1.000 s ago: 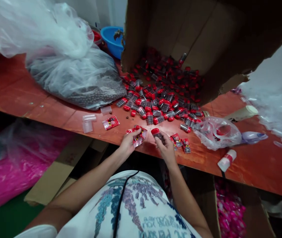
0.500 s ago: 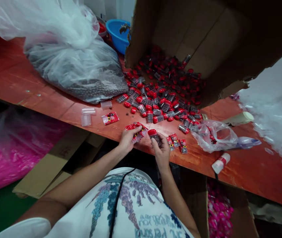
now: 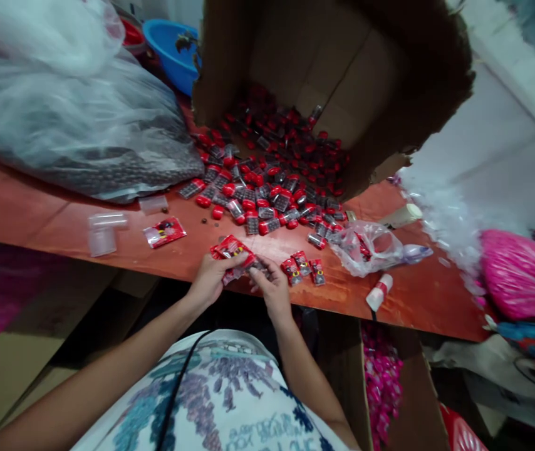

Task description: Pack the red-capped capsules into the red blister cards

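Note:
My left hand (image 3: 211,275) is closed on several red printed packets (image 3: 234,245), fanned out over the table's front edge. Right beside it, my right hand (image 3: 273,289) pinches a small clear bottle of dark beads (image 3: 259,265) at the packets' open side. Whether the bottle is partly inside a packet I cannot tell. Just to the right lie three small red packets with dark contents (image 3: 301,268). A flat red packet (image 3: 165,232) rests to the left of my hands. Beyond them spreads a heap of red-capped bottles (image 3: 267,203).
A large cardboard box (image 3: 333,50) lies on its side, bottles spilling out. At left sits a big plastic bag of dark beads (image 3: 84,144), near empty clear containers (image 3: 103,233). To the right are a crumpled plastic bag (image 3: 366,247) and a white roll (image 3: 380,292).
My right hand has brought the red-capped bottle left, up against the packets in my left hand. The view has turned to the right, showing a pink bag there.

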A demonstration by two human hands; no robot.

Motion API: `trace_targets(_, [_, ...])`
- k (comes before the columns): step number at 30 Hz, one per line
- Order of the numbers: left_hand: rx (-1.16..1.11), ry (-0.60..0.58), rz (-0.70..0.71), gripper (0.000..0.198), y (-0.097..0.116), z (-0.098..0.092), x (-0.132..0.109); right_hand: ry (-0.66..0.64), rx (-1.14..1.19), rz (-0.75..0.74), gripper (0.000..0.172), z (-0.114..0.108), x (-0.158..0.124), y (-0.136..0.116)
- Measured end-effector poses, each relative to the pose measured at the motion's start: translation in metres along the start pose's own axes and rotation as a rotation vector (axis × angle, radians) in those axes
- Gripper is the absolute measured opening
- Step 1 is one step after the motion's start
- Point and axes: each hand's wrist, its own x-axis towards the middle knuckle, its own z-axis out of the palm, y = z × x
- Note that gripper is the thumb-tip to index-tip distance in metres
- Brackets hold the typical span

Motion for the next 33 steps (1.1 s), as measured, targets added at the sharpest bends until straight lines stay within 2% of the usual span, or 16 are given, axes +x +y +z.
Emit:
trace_targets(2, [0.039,-0.013,0.008,0.029,0.000,0.001,-0.001,0.018,-0.015,-0.034,0.035,-0.001,0.001,0.000])
trace_targets(4, [0.048,-0.018,0.022,0.043,0.001,0.002,-0.002,0.032,-0.053,-0.077,0.031,-0.002,0.002,0.000])
trace_targets(6, [0.057,-0.031,0.027,0.051,0.002,0.002,-0.002,0.023,-0.044,-0.064,0.030,-0.005,0.001,0.000])
trace_targets(10, [0.102,-0.117,-0.008,0.033,0.005,0.001,-0.005,-0.004,0.096,0.056,0.029,-0.008,0.000,0.000])
trace_targets(12, [0.106,-0.134,-0.001,0.033,0.007,0.001,-0.006,-0.002,0.101,0.059,0.029,-0.010,-0.001,-0.001])
trace_targets(15, [0.108,-0.082,0.020,0.043,0.006,0.002,-0.009,0.007,-0.050,-0.053,0.030,-0.012,-0.002,-0.003])
trace_targets(18, [0.130,-0.049,0.020,0.033,0.003,0.002,-0.011,0.036,-0.206,-0.181,0.025,-0.012,-0.003,-0.004])
trace_targets(23, [0.170,-0.137,0.016,0.026,-0.001,-0.002,-0.012,0.050,0.032,-0.019,0.031,-0.003,-0.006,0.001])
trace_targets(26, [0.178,-0.151,0.028,0.024,-0.001,-0.003,-0.012,0.094,0.101,-0.015,0.032,0.001,-0.008,0.004])
trace_targets(28, [0.166,-0.103,0.043,0.024,0.000,-0.004,-0.013,0.060,0.076,-0.050,0.034,0.000,-0.009,0.003])
trace_targets(30, [0.151,-0.057,0.052,0.024,0.002,-0.003,-0.014,-0.038,0.022,-0.090,0.038,-0.004,-0.009,0.001])
trace_targets(33, [0.152,-0.065,0.007,0.025,0.003,-0.003,-0.017,-0.166,-0.053,-0.127,0.043,-0.012,-0.007,0.000])
